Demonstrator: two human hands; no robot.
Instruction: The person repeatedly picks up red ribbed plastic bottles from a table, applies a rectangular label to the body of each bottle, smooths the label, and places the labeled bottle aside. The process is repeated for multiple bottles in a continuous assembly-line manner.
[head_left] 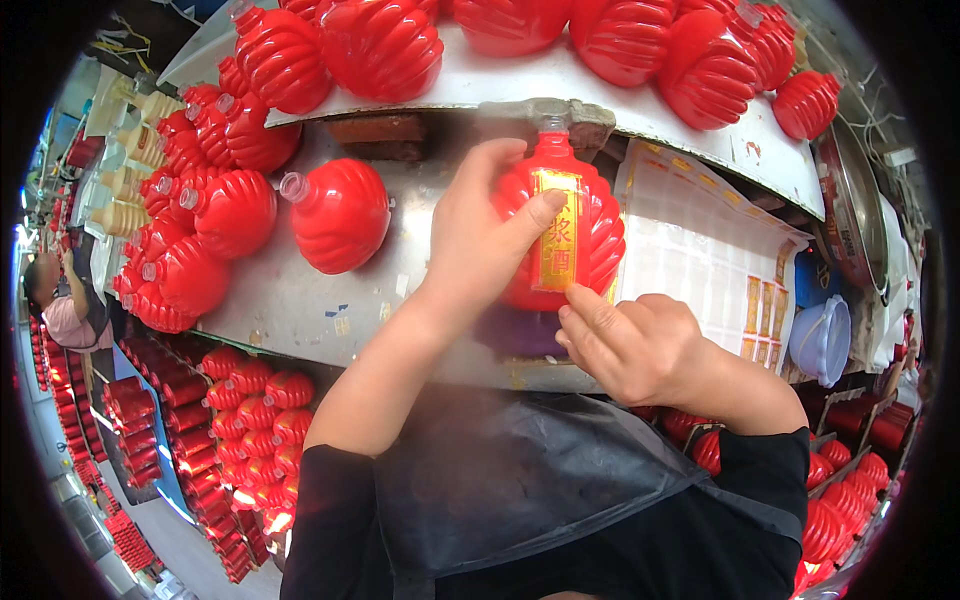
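Note:
A round red ribbed bottle (604,235) with a clear threaded neck is in front of me, above the table's front edge. My left hand (470,235) grips its left side, the thumb lying on a narrow gold label (558,245) that runs down the bottle's face. At the label's lower end, the index fingertip of my right hand (640,345) touches the edge. The other right fingers are bent and bunched together. A grey block (592,120) stands behind the bottle neck. To the right lies a white label sheet (690,230) with some gold labels left along its edge.
Another red bottle (340,215) lies on the metal table (300,310), beside a cluster of bottles (235,212). A raised white shelf (470,75) carries several more across the back. A pale bucket (822,340) is at the right. Red bottles (262,420) stand in rows below left.

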